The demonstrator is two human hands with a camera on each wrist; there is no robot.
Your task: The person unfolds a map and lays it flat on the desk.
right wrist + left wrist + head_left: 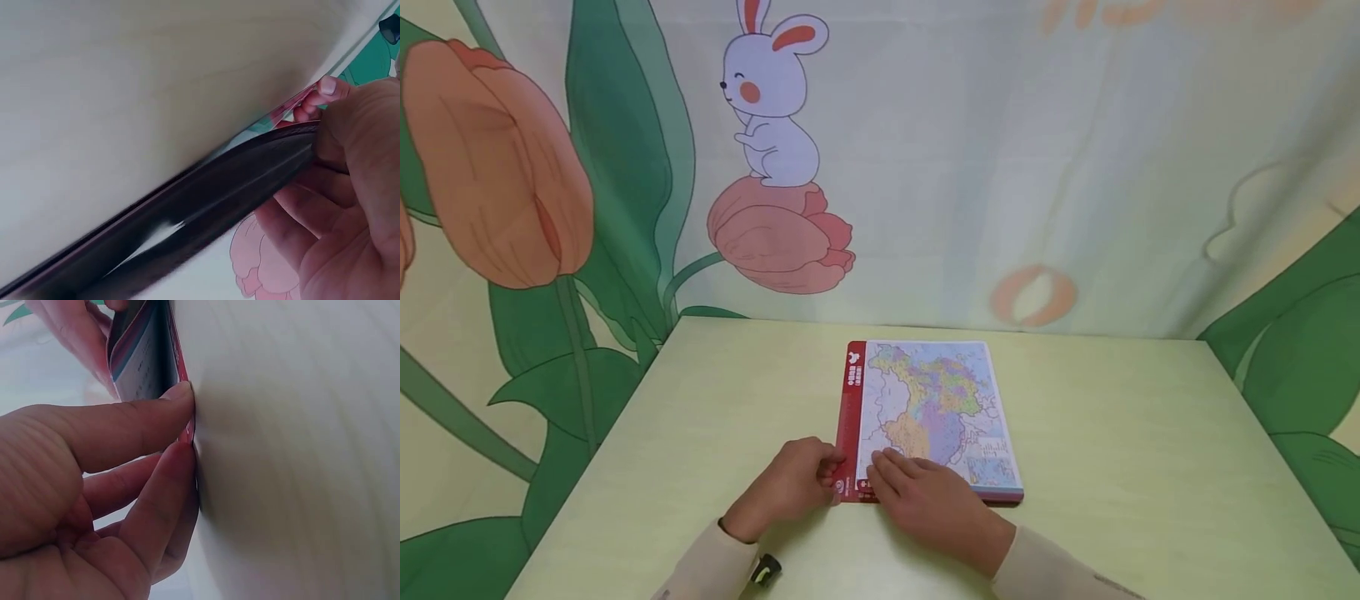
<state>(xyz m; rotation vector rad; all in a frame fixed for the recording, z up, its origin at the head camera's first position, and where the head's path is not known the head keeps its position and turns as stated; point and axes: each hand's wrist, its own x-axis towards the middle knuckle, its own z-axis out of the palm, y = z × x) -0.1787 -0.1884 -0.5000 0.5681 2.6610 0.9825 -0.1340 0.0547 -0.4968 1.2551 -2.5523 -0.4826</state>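
Note:
A printed map (pixel 951 375) with a red strip (pixel 852 417) down its left side lies on the table in the head view. My left hand (pixel 797 479) pinches the red edge at the near left corner between thumb and fingers, low against the tabletop. Over the map's near left part lies my right hand (pixel 932 504), fingers on the printed face. In the right wrist view that hand grips the bowed upper layers (pixel 231 181), dark on their near side, with the thumb partly hidden. The left wrist view shows these layers (pixel 140 359) standing away from the red edge.
The pale yellow-green table (pixel 1120 433) extends around the map on all sides. Behind it hangs a cloth backdrop (pixel 940 167) printed with a rabbit and tulips. A small black device (pixel 766 571) sits by the left wrist.

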